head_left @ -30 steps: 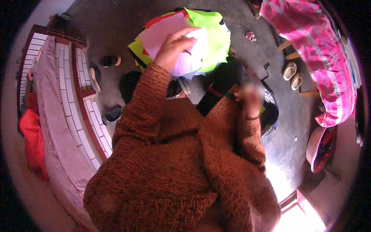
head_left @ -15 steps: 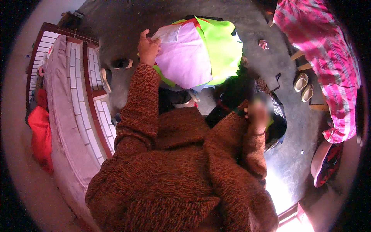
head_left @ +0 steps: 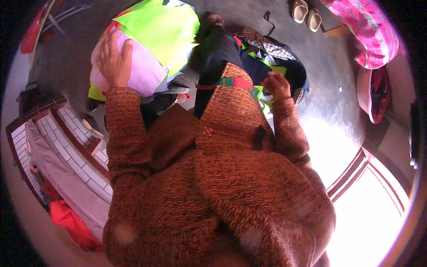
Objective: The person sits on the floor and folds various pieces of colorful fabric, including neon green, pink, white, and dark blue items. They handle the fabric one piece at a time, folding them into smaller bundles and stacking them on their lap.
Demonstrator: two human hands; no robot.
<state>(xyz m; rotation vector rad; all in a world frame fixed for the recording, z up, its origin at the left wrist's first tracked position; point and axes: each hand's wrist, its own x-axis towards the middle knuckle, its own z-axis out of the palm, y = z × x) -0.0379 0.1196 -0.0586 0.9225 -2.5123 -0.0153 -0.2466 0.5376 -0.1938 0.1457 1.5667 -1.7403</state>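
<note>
My left hand (head_left: pixel 114 62) lies flat with fingers spread on a lilac cloth piece (head_left: pixel 149 64). Bright lime-green cloth (head_left: pixel 162 21) overlaps the lilac one on the same rounded pile. My right hand (head_left: pixel 276 85) is closed, its fingertips drawn together; anything between them is too small to make out. Just beyond and beside that hand lies a dark heap or bag (head_left: pixel 296 73) with lime and white scraps and a checked cloth (head_left: pixel 278 50). A red and green strip (head_left: pixel 235 82) crosses my brown-clad lap.
Pale shoes (head_left: pixel 307 15) stand on the grey floor, near a pink plaid cloth (head_left: pixel 371 31). A basin (head_left: pixel 371 95) is at the right. White-tiled brickwork (head_left: pixel 71 155) with a mauve cover (head_left: pixel 62 173) and red cloth (head_left: pixel 73 222) lies left. Bright light enters from a doorway lower right.
The view has swung right, shifting the scene leftward and up. My left hand has gone from the pile's left edge to flat on the lilac cloth. The red and green strip now shows.
</note>
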